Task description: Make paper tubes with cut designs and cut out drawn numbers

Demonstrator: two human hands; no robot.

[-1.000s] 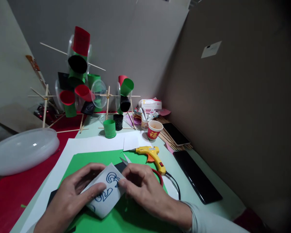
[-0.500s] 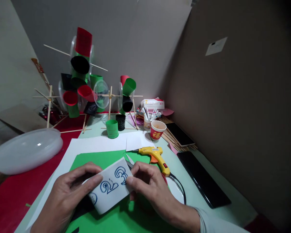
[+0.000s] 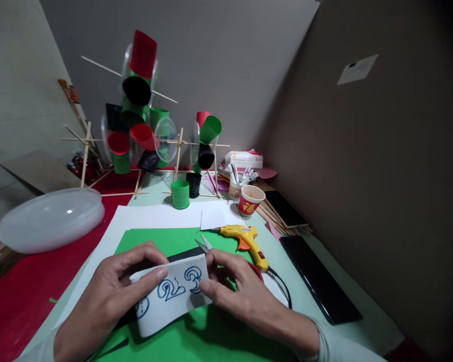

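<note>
Both hands hold a white paper strip (image 3: 173, 296) with blue outlined numerals drawn on it, just above a green paper sheet (image 3: 162, 241). My left hand (image 3: 109, 296) pinches the strip's left end between thumb and fingers. My right hand (image 3: 236, 291) pinches its right end. A black paper piece (image 3: 186, 254) lies under the strip. Scissors (image 3: 204, 245) with red handles poke out from behind my right hand.
A yellow glue gun (image 3: 245, 239) lies right of the green sheet, its cord trailing near. Two black phones (image 3: 319, 279) lie at the right. Behind stand a red paper cup (image 3: 250, 200), green and black cups (image 3: 180, 193), a stick-and-cup structure (image 3: 139, 120) and a clear plastic lid (image 3: 51, 218).
The strip has turned from tilted to nearly level between my hands, and the view has shifted so everything sits a little further right and higher.
</note>
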